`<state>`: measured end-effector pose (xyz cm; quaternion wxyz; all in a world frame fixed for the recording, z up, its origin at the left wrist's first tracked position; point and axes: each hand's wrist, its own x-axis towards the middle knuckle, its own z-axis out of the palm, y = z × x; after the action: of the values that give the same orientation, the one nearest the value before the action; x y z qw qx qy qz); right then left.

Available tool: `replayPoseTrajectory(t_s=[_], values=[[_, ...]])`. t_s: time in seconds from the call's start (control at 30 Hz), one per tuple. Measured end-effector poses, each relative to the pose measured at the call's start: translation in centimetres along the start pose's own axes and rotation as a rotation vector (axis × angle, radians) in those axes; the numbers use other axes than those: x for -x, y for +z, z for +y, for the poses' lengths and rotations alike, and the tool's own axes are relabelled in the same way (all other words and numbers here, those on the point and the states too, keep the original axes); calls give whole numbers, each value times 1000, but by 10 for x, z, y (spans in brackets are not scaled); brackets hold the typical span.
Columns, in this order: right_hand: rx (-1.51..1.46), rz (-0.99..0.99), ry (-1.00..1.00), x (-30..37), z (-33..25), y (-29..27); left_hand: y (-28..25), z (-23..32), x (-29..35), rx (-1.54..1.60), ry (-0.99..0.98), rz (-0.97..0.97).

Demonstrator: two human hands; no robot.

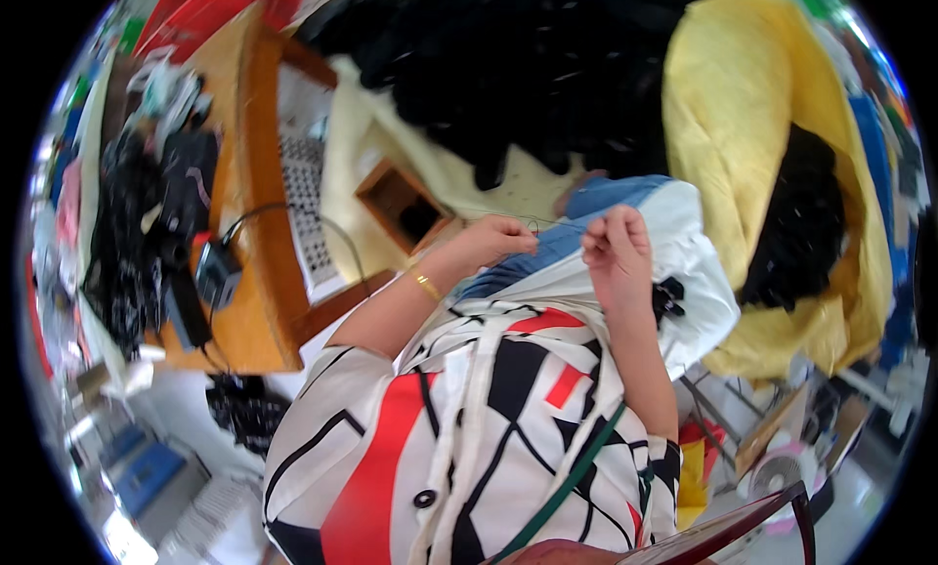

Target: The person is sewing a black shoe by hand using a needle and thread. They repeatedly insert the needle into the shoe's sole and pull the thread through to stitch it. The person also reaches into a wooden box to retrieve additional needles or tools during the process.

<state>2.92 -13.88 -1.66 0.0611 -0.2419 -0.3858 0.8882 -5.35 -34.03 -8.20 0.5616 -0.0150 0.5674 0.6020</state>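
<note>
Above my lap my left hand [500,241] is closed in a pinch, a gold bracelet on its wrist. A thin dark thread [533,227] makes a small loop at its fingertips. My right hand [618,245], raised a short way to the right, has its fingers pressed together; what they hold, if anything, is too small to make out. Beneath the hands are blue denim [537,254] and a white cloth or bag [705,316] over my legs. A small black piece [668,297] lies on the white material beside my right forearm.
Ahead lies a large heap of black pieces [528,67]. A yellow sack [728,106] with black items stands at right. A small wooden box [403,206] sits beyond my left hand. The wooden table [256,272] at left carries a black adapter [217,272] with a cable.
</note>
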Motion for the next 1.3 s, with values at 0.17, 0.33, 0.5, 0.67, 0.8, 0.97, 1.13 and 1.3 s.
replayPoseTrajectory(t_s=[0.17, 0.33, 0.5, 0.67, 0.8, 0.97, 1.13, 1.3], values=[[226, -81, 22, 7, 0, -4, -96, -122, -26, -614, 47, 157], [302, -40, 21, 3, -11, 1, -168, -199, -47, -764, -176, 800], [376, 43, 126, 4, -14, 6, -204, -193, -82, -535, -180, 1181], [425, 142, 167, 7, -22, 15, -246, -212, -118, -425, -432, 1247], [426, 205, 191, 1, -19, 22, -263, -226, -135, -293, -569, 1258], [453, 229, 203, -3, -20, 29, -278, -240, -141, -384, -524, 1146], [481, 250, 206, -9, -19, 40, -297, -256, -146, -640, -556, 1035], [475, 273, 236, -13, -14, 39, -314, -269, -146, -463, -600, 986]])
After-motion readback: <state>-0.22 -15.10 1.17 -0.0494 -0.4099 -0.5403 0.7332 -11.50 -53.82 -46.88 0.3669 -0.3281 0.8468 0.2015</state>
